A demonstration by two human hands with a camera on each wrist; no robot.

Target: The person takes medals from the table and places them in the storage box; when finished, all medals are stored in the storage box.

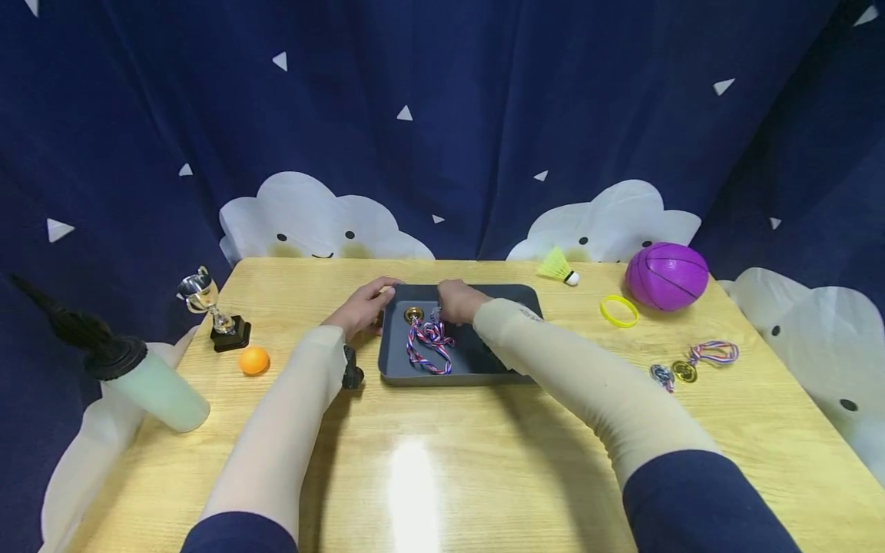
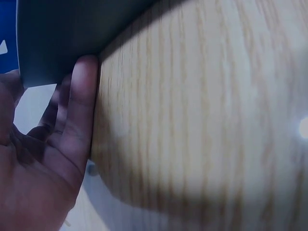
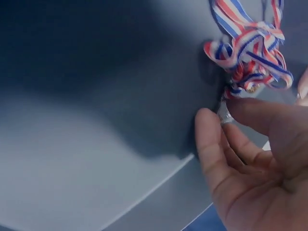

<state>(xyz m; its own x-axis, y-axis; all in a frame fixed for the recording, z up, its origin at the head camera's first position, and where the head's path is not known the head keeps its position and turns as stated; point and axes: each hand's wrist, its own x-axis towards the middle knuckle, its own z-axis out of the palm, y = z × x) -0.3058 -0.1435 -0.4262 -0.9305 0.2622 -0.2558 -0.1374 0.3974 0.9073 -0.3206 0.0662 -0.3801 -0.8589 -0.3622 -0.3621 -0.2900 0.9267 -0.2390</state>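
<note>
A dark grey tray [image 1: 449, 379] lies on the wooden table. My left hand [image 1: 359, 309] grips its left end, thumb at the rim; in the left wrist view the fingers [image 2: 83, 96] press on the tray's outer wall. Inside the tray, a gold medal [image 1: 413, 314] lies at the left beside red, white and blue ribbons [image 1: 430, 342]. My right hand [image 1: 462, 301] reaches into the tray and pinches a silver medal [image 3: 224, 113], mostly hidden by the thumb and fingers, with bunched ribbon [image 3: 257, 53] next to it.
To the left stand a trophy [image 1: 228, 330], an orange ball [image 1: 253, 360] and a pale green bottle [image 1: 162, 392]. At right lie a shuttlecock [image 1: 558, 267], a yellow wristband [image 1: 604, 310], a purple ball [image 1: 667, 276], a silver medal [image 1: 661, 375] and a gold medal [image 1: 685, 372].
</note>
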